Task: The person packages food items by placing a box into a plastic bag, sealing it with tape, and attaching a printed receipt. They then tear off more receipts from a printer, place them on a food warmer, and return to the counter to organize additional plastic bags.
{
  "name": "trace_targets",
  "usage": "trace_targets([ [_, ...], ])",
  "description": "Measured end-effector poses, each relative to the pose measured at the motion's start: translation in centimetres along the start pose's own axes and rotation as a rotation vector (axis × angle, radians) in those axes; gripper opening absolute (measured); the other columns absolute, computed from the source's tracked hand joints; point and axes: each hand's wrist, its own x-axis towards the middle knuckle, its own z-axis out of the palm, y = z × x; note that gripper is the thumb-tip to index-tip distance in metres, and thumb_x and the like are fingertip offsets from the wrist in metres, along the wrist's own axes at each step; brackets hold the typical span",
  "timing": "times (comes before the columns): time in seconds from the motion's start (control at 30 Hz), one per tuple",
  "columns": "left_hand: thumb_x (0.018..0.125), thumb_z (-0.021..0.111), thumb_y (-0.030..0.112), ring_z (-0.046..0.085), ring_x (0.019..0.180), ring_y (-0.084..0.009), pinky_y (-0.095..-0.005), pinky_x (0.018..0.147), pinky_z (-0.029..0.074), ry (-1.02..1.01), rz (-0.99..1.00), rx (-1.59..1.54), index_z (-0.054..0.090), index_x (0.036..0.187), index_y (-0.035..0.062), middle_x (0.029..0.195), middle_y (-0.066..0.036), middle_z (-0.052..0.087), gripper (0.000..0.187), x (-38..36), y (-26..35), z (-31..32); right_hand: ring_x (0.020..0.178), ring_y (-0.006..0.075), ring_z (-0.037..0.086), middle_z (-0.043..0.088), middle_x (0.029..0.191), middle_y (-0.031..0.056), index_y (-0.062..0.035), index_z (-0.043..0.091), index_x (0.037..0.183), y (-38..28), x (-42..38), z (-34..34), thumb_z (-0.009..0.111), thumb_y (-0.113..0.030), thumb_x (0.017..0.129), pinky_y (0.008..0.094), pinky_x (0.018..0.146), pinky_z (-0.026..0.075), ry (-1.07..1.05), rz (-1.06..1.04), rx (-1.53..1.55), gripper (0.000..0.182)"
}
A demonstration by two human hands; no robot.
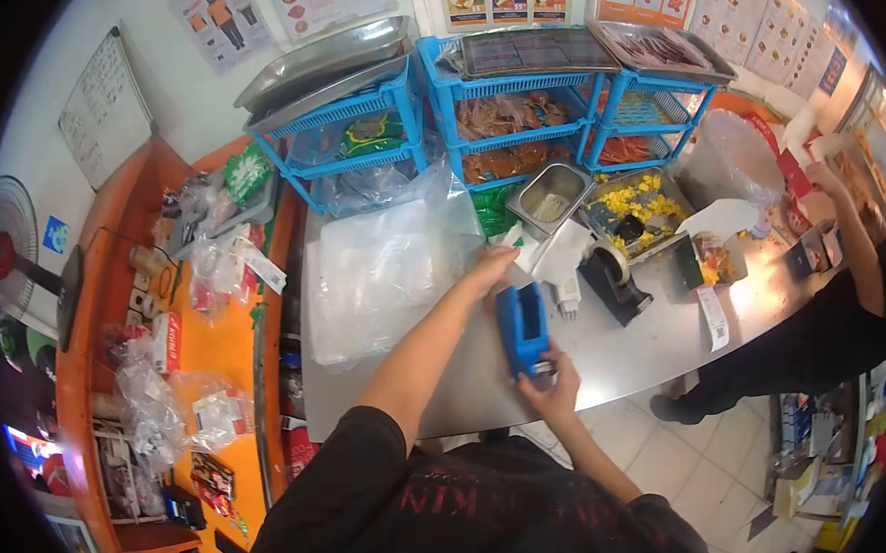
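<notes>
Near the front edge of the metal table, my right hand [555, 383] has its fingers closed round the near end of a blue tape dispenser [526, 326]. My left hand [494, 266] is beyond the dispenser's far end, fingers pressed together beside white paper [561, 255]; what it holds, if anything, is too small to name. A black tape dispenser [615, 284] with a roll stands right of the paper. Clear plastic bags [378, 283] lie left of my left hand.
Blue racks [442, 106] with trays line the wall. A steel container [549, 197] and a tray of yellow pieces [639, 212] stand behind the paper. A food box [712, 261] is at right, near a co-worker's arm [855, 223]. An orange counter [226, 355] stands left.
</notes>
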Motion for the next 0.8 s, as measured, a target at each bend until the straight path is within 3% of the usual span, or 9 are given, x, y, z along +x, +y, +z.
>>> trace_targets([
  [0.2,0.081,0.055,0.038,0.047,0.104,-0.0237,-0.0359,0.085,0.039,-0.209,0.091,0.223,0.062,0.103,0.0072,0.124,-0.014,0.044,0.039,-0.4,3.6,2.8,0.087,0.0355,0.057,0.056,0.098,0.0251,-0.0015,0.049,0.092,1.4,2.5,3.0,0.072,-0.011,0.057,0.0377,0.072,0.046,-0.16,-0.15,-0.06,0.042],
  [0.27,0.081,0.054,0.037,0.045,0.111,-0.0279,-0.0406,0.093,0.034,-0.327,0.145,0.695,0.069,0.086,0.0124,0.129,-0.012,0.043,0.029,-0.8,5.0,3.8,0.085,0.0353,0.057,0.056,0.099,0.0247,-0.0016,0.049,0.092,1.2,4.1,4.3,0.072,-0.012,0.057,0.0375,0.072,0.046,-0.189,-0.14,-0.064,0.043],
  [0.43,0.082,0.053,0.029,0.041,0.119,-0.0273,-0.0458,0.104,0.015,-0.11,0.352,0.923,0.069,0.08,0.011,0.125,-0.006,0.049,0.024,-5.5,6.6,5.6,0.084,0.0348,0.055,0.055,0.097,0.0211,0.0023,0.048,0.095,2.2,8.9,7.9,0.067,-0.016,0.064,0.0392,0.074,0.043,-0.274,-0.214,-0.047,0.04],
  [0.5,0.082,0.053,0.021,0.051,0.107,-0.0243,-0.0406,0.097,0.029,0.115,0.811,0.508,0.066,0.08,0.0043,0.109,-0.008,0.059,0.021,-7.0,5.6,3.9,0.094,0.0358,0.05,0.052,0.101,0.0218,0.0031,0.049,0.094,-0.2,11.2,7.4,0.062,-0.014,0.067,0.0402,0.079,0.04,-0.212,-0.358,-0.03,0.035],
  [0.57,0.082,0.053,0.017,0.054,0.098,-0.0214,-0.0362,0.09,0.035,0.233,0.775,0.361,0.065,0.079,0.0021,0.098,-0.008,0.061,0.02,-10.4,5.0,1.3,0.102,0.0365,0.045,0.049,0.104,0.0227,0.0018,0.051,0.096,-1.1,13.3,7.7,0.059,-0.011,0.068,0.0414,0.083,0.036,0.079,-0.299,0.014,0.032],
  [0.67,0.082,0.054,0.011,0.056,0.07,-0.0144,-0.0253,0.067,0.043,0.547,0.64,0.018,0.061,0.075,-0.0029,0.074,-0.009,0.061,0.017,-15.1,1.8,-1.5,0.102,0.0397,0.042,0.046,0.11,0.0244,-0.0004,0.056,0.091,-1.6,18.5,10.0,0.062,-0.017,0.066,0.0426,0.086,0.035,-0.102,-0.336,0.006,0.03],
  [0.7,0.082,0.053,0.01,0.056,0.07,-0.0132,-0.0247,0.068,0.043,0.618,0.614,0.049,0.06,0.074,-0.0031,0.074,-0.008,0.061,0.017,-16.6,0.8,-2.3,0.103,0.0396,0.043,0.046,0.11,0.0244,-0.0006,0.058,0.091,-1.5,20.4,11.9,0.063,-0.019,0.068,0.0426,0.087,0.035,-0.129,-0.379,-0.059,0.03],
  [0.77,0.082,0.053,0.01,0.056,0.071,-0.012,-0.0241,0.069,0.042,0.71,0.593,0.085,0.059,0.073,-0.0034,0.073,-0.008,0.061,0.018,-19.0,-1.0,-3.7,0.11,0.0372,0.042,0.045,0.116,0.0263,-0.0013,0.059,0.097,-2.9,24.1,14.7,0.063,-0.028,0.07,0.0428,0.09,0.034,-0.321,-0.081,-0.159,0.038],
  [0.8,0.082,0.052,0.009,0.056,0.07,-0.0123,-0.0242,0.069,0.043,0.729,0.562,0.035,0.059,0.071,-0.0031,0.072,-0.008,0.061,0.017,-19.8,-2.1,-4.0,0.11,0.0372,0.042,0.045,0.116,0.0263,-0.0013,0.059,0.097,-3.1,26.1,16.1,0.063,-0.028,0.07,0.0428,0.09,0.034,-0.332,-0.095,-0.149,0.038],
])
